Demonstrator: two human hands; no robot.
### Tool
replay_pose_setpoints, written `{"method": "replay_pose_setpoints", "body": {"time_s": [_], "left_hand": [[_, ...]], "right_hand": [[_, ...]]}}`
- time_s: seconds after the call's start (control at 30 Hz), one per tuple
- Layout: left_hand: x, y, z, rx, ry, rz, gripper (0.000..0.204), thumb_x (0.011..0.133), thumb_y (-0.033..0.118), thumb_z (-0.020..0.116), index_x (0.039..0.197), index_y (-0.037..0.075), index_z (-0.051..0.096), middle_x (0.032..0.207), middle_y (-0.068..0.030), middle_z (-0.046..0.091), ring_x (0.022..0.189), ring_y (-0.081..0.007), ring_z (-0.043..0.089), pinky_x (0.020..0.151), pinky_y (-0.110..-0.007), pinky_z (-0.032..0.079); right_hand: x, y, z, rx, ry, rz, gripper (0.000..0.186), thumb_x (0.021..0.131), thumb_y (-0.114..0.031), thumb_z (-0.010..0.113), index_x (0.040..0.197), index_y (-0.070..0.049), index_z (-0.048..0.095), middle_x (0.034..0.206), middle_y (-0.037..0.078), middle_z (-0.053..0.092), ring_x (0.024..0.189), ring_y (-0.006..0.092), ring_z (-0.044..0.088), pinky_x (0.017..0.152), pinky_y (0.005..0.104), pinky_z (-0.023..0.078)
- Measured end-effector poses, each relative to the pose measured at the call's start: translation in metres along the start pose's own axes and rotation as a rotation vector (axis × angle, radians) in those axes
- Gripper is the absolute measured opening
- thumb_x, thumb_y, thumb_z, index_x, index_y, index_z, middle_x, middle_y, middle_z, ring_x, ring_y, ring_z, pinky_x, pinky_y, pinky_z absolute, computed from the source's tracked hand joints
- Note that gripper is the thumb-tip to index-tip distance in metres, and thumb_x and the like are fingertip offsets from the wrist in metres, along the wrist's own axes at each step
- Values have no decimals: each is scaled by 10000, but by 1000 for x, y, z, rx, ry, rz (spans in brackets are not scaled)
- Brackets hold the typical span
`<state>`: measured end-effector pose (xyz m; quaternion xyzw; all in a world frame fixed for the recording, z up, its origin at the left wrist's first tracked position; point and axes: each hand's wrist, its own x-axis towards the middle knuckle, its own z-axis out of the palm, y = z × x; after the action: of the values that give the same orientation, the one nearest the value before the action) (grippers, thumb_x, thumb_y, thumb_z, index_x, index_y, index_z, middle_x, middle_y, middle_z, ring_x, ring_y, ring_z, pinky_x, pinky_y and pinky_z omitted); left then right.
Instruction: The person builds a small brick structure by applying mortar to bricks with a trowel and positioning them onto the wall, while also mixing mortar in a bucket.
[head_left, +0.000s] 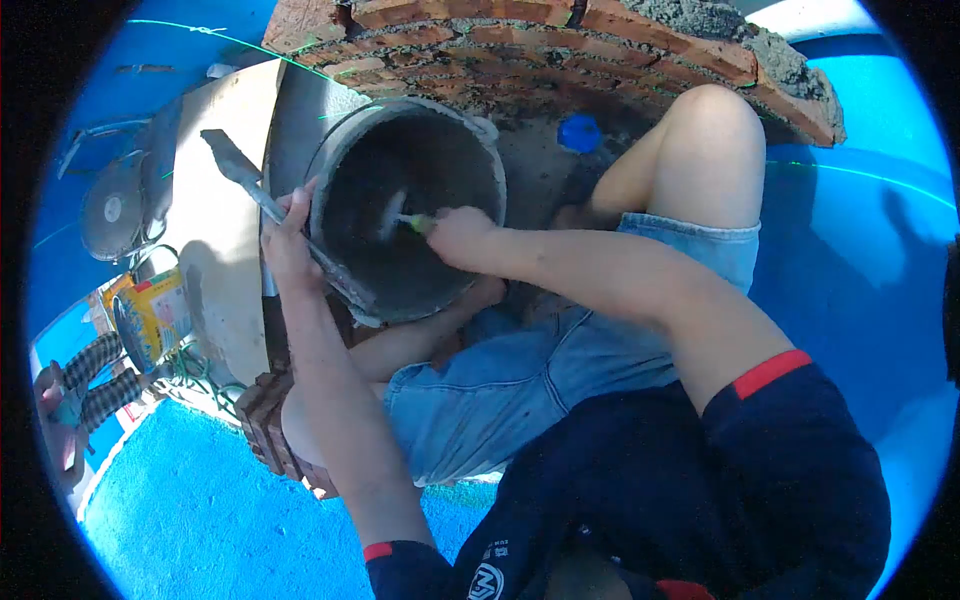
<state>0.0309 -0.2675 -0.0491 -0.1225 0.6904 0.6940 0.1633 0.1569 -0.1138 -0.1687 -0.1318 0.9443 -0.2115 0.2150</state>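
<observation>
A large grey mortar-crusted bucket stands between my legs, its inside dark and wet-looking. My left hand is closed round the grey shaft of a trowel at the bucket's left rim; the flat blade points up and left, outside the bucket. Over the bucket's mouth, my right hand grips a small green-handled tool. Its pale, blurred head lies over the dark inside, and I cannot make out its exact kind.
A curved brick wall with grey mortar rises beyond the bucket. A pale board lies to the left, near a round disc and a yellow package. Stacked bricks sit by my left leg. A blue cup-like object lies below the wall.
</observation>
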Motion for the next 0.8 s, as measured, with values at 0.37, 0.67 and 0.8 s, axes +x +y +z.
{"method": "replay_pose_setpoints", "body": {"time_s": [0.37,0.67,0.8], "left_hand": [[3,-10,-9,68,-5,81,163,890,101,620,879,-55,667,934,-111,688,810,-139,617,767,-245,472],[-6,-3,3,53,40,78,118,865,75,652,816,-33,646,924,-130,694,845,-157,620,800,-275,466],[-3,-9,-2,42,39,52,101,860,68,662,805,-15,645,920,-119,691,878,-155,615,855,-287,436]], "right_hand": [[7,3,-56,91,53,242,330,863,-132,529,1159,-14,615,1051,176,660,973,325,642,732,427,553],[-6,1,-41,203,-327,272,311,787,-166,595,1037,-3,686,1081,190,665,1005,345,641,840,415,524],[0,27,-65,401,-18,418,274,835,-169,534,974,3,697,1031,199,677,970,336,659,799,425,533]]}}
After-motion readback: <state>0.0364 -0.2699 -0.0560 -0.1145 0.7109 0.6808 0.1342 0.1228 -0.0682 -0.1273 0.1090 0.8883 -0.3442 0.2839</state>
